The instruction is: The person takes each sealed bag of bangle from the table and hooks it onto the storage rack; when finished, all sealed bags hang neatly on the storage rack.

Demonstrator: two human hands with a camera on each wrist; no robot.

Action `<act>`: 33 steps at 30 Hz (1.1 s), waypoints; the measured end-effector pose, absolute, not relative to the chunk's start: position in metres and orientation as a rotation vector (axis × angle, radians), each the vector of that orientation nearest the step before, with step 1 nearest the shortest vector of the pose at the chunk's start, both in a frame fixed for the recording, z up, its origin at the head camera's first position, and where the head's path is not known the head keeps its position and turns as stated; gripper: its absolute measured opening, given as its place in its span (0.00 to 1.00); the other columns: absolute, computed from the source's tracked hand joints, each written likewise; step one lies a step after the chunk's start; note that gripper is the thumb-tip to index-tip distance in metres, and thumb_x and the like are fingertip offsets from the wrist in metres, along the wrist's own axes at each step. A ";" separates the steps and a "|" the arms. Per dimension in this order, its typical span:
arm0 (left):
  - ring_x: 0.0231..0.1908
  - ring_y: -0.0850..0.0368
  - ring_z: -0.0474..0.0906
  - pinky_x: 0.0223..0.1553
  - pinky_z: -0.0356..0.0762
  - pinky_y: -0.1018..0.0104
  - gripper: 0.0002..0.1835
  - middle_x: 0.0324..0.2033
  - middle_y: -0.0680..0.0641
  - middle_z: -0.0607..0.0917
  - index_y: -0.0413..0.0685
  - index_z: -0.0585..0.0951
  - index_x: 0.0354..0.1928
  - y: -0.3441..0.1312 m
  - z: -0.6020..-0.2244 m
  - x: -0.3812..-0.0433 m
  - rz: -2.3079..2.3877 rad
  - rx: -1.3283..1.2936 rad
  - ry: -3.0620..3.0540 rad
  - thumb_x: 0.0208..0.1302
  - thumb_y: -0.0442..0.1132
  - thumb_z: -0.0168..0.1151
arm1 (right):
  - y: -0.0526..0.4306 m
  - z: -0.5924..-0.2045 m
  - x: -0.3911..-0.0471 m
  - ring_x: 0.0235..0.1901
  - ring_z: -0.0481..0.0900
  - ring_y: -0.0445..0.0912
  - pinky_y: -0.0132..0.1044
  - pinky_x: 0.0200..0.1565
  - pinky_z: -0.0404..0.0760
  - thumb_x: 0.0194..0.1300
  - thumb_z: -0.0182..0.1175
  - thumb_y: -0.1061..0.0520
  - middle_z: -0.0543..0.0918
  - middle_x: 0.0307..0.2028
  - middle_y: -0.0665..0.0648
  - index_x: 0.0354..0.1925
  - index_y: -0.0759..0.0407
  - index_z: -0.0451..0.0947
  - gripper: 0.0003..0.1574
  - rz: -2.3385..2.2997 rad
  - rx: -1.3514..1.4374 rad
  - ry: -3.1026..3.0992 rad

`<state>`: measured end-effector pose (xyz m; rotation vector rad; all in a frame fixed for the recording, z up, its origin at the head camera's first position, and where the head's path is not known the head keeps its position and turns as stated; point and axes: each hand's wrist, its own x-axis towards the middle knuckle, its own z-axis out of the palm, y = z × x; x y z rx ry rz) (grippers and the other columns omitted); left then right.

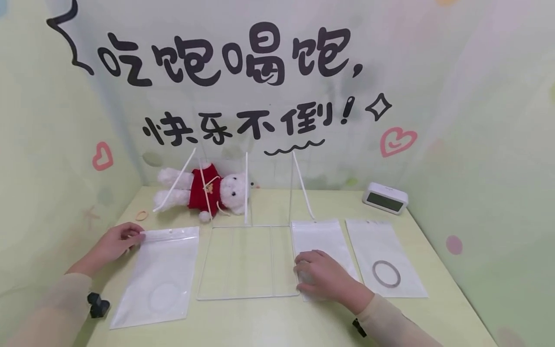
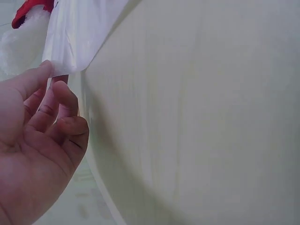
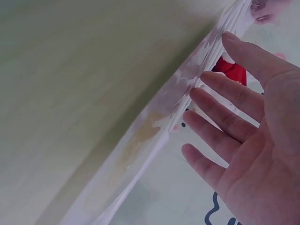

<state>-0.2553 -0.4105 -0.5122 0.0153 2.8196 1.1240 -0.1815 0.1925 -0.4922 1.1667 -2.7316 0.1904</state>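
At the table's left, my left hand (image 1: pixel 117 242) pinches the top left corner of a translucent zip bag (image 1: pixel 166 262) between thumb and fingers. A pale ring shape (image 1: pixel 150 296) shows through that bag. My right hand (image 1: pixel 325 277) lies over a second zip bag (image 1: pixel 323 237). In the right wrist view its spread fingers (image 3: pixel 225 112) touch the plastic edge (image 3: pixel 154 117), nearly straight. What is inside the second bag is hidden by the hand. Farther right lies a third zip bag (image 1: pixel 370 241) with a brownish ring (image 1: pixel 375 273) visible in it.
Between the bags stands a white wire rack (image 1: pixel 246 188) with tall uprights. Behind it lies a white plush toy (image 1: pixel 234 190) in a red top. A white digital clock (image 1: pixel 386 197) is at the back right, and an orange band (image 1: pixel 141 215) at the back left.
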 end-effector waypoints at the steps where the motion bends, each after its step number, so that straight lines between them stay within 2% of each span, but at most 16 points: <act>1: 0.33 0.58 0.77 0.30 0.79 0.69 0.24 0.40 0.44 0.83 0.38 0.76 0.57 -0.411 -0.511 -0.254 1.124 0.012 2.821 0.75 0.53 0.61 | 0.192 -0.492 -0.182 0.54 0.83 0.48 0.46 0.62 0.82 0.56 0.75 0.43 0.86 0.52 0.51 0.45 0.51 0.88 0.21 0.189 1.170 -2.726; 5: 0.32 0.57 0.78 0.29 0.80 0.68 0.24 0.36 0.44 0.84 0.37 0.76 0.57 -0.416 -0.507 -0.247 1.172 0.015 2.818 0.76 0.52 0.59 | 0.192 -0.490 -0.183 0.53 0.83 0.48 0.45 0.60 0.83 0.55 0.76 0.45 0.86 0.51 0.52 0.45 0.52 0.88 0.21 0.182 1.185 -2.699; 12: 0.33 0.59 0.81 0.31 0.84 0.67 0.24 0.40 0.40 0.87 0.37 0.76 0.57 -0.424 -0.499 -0.232 1.194 0.033 2.839 0.76 0.52 0.60 | 0.191 -0.488 -0.182 0.54 0.83 0.48 0.45 0.60 0.83 0.56 0.75 0.45 0.86 0.52 0.52 0.45 0.52 0.88 0.21 0.167 1.209 -2.706; 19: 0.34 0.64 0.82 0.33 0.86 0.68 0.20 0.40 0.40 0.87 0.37 0.77 0.55 -0.424 -0.488 -0.225 1.203 0.120 2.878 0.75 0.47 0.62 | 0.192 -0.489 -0.182 0.53 0.83 0.47 0.45 0.60 0.83 0.55 0.76 0.44 0.86 0.52 0.52 0.45 0.52 0.88 0.22 0.135 1.215 -2.693; 23: 0.33 0.63 0.82 0.32 0.85 0.68 0.17 0.38 0.41 0.87 0.38 0.78 0.53 -0.417 -0.477 -0.221 1.199 0.196 2.903 0.75 0.45 0.62 | 0.192 -0.490 -0.182 0.54 0.83 0.47 0.45 0.61 0.82 0.55 0.76 0.44 0.86 0.52 0.51 0.45 0.52 0.88 0.22 0.129 1.205 -2.713; 29: 0.31 0.59 0.83 0.29 0.81 0.69 0.10 0.33 0.47 0.86 0.40 0.79 0.51 -0.403 -0.452 -0.213 1.210 0.340 2.919 0.75 0.39 0.62 | 0.193 -0.489 -0.181 0.55 0.82 0.47 0.45 0.61 0.82 0.55 0.76 0.43 0.86 0.52 0.51 0.45 0.52 0.88 0.22 0.126 1.190 -2.732; 33: 0.31 0.60 0.83 0.29 0.80 0.70 0.08 0.31 0.51 0.86 0.42 0.79 0.50 -0.396 -0.436 -0.207 1.219 0.417 2.916 0.75 0.37 0.62 | 0.194 -0.488 -0.181 0.54 0.82 0.47 0.45 0.61 0.82 0.56 0.76 0.43 0.86 0.52 0.51 0.45 0.51 0.88 0.22 0.128 1.186 -2.731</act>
